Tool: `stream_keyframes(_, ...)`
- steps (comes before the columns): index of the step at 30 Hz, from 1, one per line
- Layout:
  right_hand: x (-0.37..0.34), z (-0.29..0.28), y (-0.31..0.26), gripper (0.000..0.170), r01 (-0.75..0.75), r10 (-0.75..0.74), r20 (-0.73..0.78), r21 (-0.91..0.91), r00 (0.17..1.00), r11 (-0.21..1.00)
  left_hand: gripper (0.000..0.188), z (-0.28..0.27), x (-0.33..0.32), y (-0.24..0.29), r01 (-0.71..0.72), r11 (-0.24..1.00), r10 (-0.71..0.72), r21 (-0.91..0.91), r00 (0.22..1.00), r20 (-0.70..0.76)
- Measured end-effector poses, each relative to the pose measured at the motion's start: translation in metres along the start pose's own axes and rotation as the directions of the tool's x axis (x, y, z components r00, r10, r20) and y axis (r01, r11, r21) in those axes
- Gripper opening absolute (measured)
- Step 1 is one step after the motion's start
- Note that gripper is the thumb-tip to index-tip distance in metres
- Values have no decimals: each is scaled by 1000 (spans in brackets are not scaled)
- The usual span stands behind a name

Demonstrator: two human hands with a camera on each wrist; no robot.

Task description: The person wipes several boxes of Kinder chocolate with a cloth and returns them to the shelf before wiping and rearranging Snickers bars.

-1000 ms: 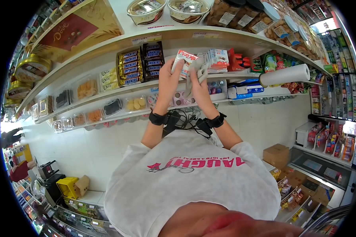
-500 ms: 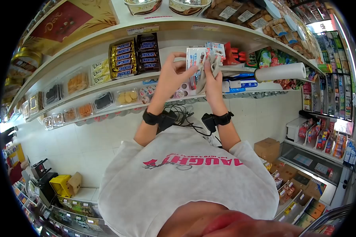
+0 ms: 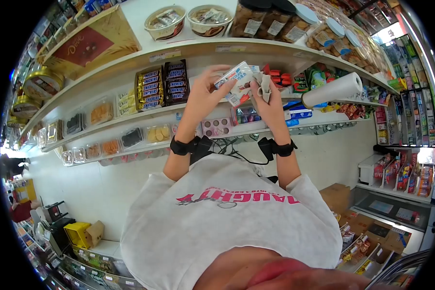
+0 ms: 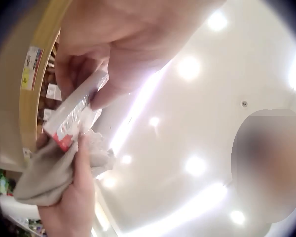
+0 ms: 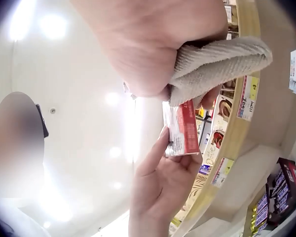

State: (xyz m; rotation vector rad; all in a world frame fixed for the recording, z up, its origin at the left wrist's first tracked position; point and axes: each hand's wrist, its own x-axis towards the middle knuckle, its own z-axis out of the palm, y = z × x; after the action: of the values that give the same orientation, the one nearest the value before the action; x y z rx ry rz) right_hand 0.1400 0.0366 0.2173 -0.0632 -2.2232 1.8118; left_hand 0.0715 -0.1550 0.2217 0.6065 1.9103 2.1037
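A white and red Kinder chocolate box (image 3: 238,77) is held tilted between both hands, in front of the middle shelf. My left hand (image 3: 204,95) grips its left end, with the thumb along the near face and the fingers behind. At the box's other end, my right hand (image 3: 271,107) pinches a folded grey cloth (image 3: 264,86) against it. In the left wrist view the box (image 4: 75,111) has shiny clear wrapping, and the cloth (image 4: 49,173) hangs over the right fingers. The ribbed cloth (image 5: 217,66) covers part of the box in the right wrist view.
Snickers boxes (image 3: 151,89) stand left of the hands on the middle shelf (image 3: 106,124). A white roll (image 3: 332,90) sticks out at the right. Tubs (image 3: 164,23) and jars (image 3: 270,23) line the shelf above; clear trays of snacks (image 3: 132,137) sit below.
The box has been turned and tilted, from its red-edged side to the white lettered face. My left fingers, spread half a second ago, have closed on its end; the cloth stays in my right hand.
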Motion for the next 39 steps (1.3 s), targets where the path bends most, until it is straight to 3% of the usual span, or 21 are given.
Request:
stream_keyframes(2,-5,-7,1,30,-47,51,-45,85,998,995,25,20,-1,8,42,988,-58,-148,993,-104)
stream_keyframes(5,-7,-24,11,29,-94,112,-114,152,987,984,25,48,-1,10,-26,979,-10,-203,984,-177)
stream_keyframes(7,-5,-39,10,31,-160,193,-164,193,968,968,24,57,3,-2,-48,987,23,-156,987,-160)
stream_keyframes(8,-5,-43,8,32,-113,167,-200,258,965,959,23,61,4,-6,-59,989,38,-133,988,-151)
stream_keyframes(10,-3,-43,-5,34,-11,126,-279,378,952,926,21,76,5,-7,-50,995,58,90,995,-87)
stream_keyframes(11,-8,-36,-18,37,-19,123,-281,348,952,937,21,83,5,-7,-50,979,62,200,997,-53)
stream_keyframes(14,-11,-42,13,36,22,55,-256,286,965,958,21,101,3,-3,-146,958,160,248,986,-36)
stream_keyframes(15,-14,-50,9,33,-60,146,-232,341,962,938,22,102,4,-5,-100,982,106,163,994,-29)
stream_keyframes(17,-18,-57,10,30,-85,176,-185,416,967,905,24,101,9,-8,4,1000,-4,-12,1000,-16)
stream_keyframes(19,-25,-63,12,29,-131,202,-139,402,969,906,30,100,13,-11,32,997,-33,-73,999,-17)
stream_keyframes(23,-25,-71,28,32,-42,154,-226,433,962,901,39,118,17,-7,127,990,-133,-64,986,-101)
stream_keyframes(26,-22,-81,32,34,4,154,-321,442,935,897,50,150,21,-33,-174,984,159,-40,957,-242)
stream_keyframes(29,-24,-90,33,34,65,179,-405,520,897,852,45,163,19,-31,-257,951,290,172,934,-210)
stream_keyframes(35,-36,-102,23,35,26,234,-360,589,903,807,52,172,21,-20,-162,955,197,249,973,-123)
stream_keyframes(37,-42,-102,18,36,-3,206,-331,522,921,853,46,177,22,-26,-156,980,167,127,982,-84)
stream_keyframes(38,-43,-98,18,36,51,112,-327,451,938,891,46,179,22,-31,-149,987,153,63,986,-65)
stream_keyframes(39,-42,-91,17,37,107,18,-314,377,949,920,50,182,21,-39,-53,991,50,-126,998,-25)
